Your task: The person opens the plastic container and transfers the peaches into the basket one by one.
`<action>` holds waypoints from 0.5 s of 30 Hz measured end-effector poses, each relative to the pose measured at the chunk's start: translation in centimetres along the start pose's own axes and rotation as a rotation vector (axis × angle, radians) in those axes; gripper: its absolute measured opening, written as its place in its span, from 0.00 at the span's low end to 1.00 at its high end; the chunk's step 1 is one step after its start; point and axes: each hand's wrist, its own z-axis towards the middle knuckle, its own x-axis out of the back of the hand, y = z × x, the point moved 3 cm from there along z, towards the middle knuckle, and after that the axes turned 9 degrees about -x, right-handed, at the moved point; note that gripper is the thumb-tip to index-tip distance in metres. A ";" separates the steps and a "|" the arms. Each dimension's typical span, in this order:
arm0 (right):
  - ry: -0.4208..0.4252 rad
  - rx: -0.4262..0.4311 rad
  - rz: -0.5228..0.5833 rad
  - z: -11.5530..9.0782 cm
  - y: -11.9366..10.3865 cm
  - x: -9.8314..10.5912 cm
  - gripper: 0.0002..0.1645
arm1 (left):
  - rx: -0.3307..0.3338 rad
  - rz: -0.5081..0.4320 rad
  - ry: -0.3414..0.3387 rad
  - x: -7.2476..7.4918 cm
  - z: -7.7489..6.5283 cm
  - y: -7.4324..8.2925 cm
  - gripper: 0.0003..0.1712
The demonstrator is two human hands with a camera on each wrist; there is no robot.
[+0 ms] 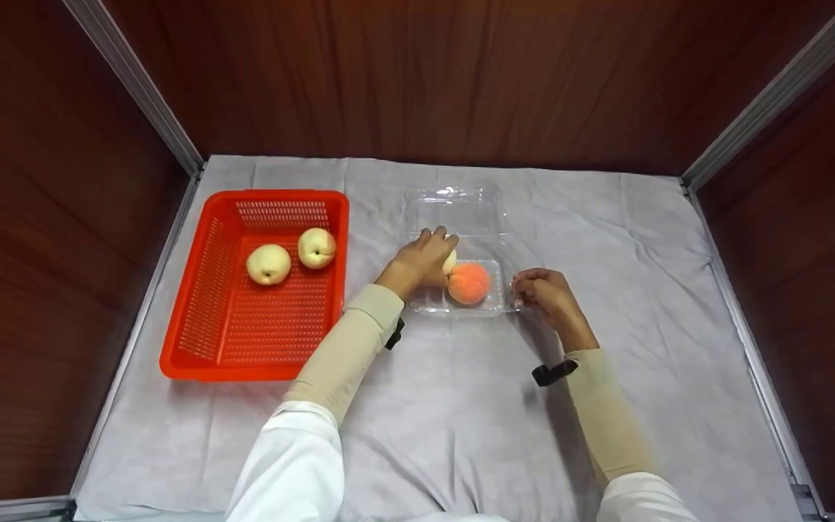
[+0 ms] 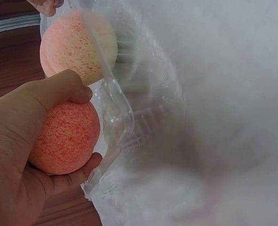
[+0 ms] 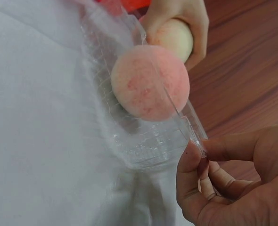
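Observation:
A clear plastic clamshell box (image 1: 493,301) lies with its lid (image 1: 454,210) folded back toward the rear wall. One pink-orange peach (image 1: 469,283) sits inside the box. My left hand (image 1: 423,257) grips a second peach (image 2: 66,139) at the box's left part, thumb and fingers curled round it; in the head view that hand covers most of the fruit. At the box's right side my right hand (image 1: 544,293) pinches the rim (image 3: 195,141) between thumb and fingertip. The right wrist view shows both peaches side by side, the held one (image 3: 176,40) farther off.
A red plastic basket (image 1: 258,373) stands to the left with two pale peaches (image 1: 269,264) in it. Grey cloth (image 1: 454,420) covers the table. Dark wood-grain panels (image 1: 417,80) with metal edge strips close off the back and sides.

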 end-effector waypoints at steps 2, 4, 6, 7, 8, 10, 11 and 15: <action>0.002 0.001 0.003 0.0 0.0 0.0 0.14 | 0.001 -0.006 0.001 0.1 -0.1 0.0 0.45; -0.003 0.004 0.000 0.0 0.0 0.0 0.15 | 0.004 -0.006 0.006 0.3 -0.1 -0.1 0.44; -0.005 0.011 -0.007 0.0 0.0 0.1 0.15 | 0.005 -0.004 0.009 0.4 -0.1 -0.1 0.43; -0.005 0.014 -0.011 0.1 0.1 0.1 0.14 | 0.005 -0.002 0.012 0.4 -0.1 -0.1 0.42; -0.008 0.016 -0.015 0.1 0.1 0.1 0.15 | 0.004 0.000 0.012 0.5 -0.1 -0.1 0.42; -0.007 0.021 -0.018 0.2 0.2 0.2 0.14 | 0.004 0.004 0.012 0.6 -0.1 -0.1 0.42; -0.006 0.023 -0.014 0.2 0.2 0.2 0.13 | 0.003 0.006 0.013 0.6 -0.1 -0.1 0.41; -0.010 0.028 0.007 0.3 0.2 0.1 0.11 | 0.004 0.009 0.017 0.8 -0.2 -0.2 0.41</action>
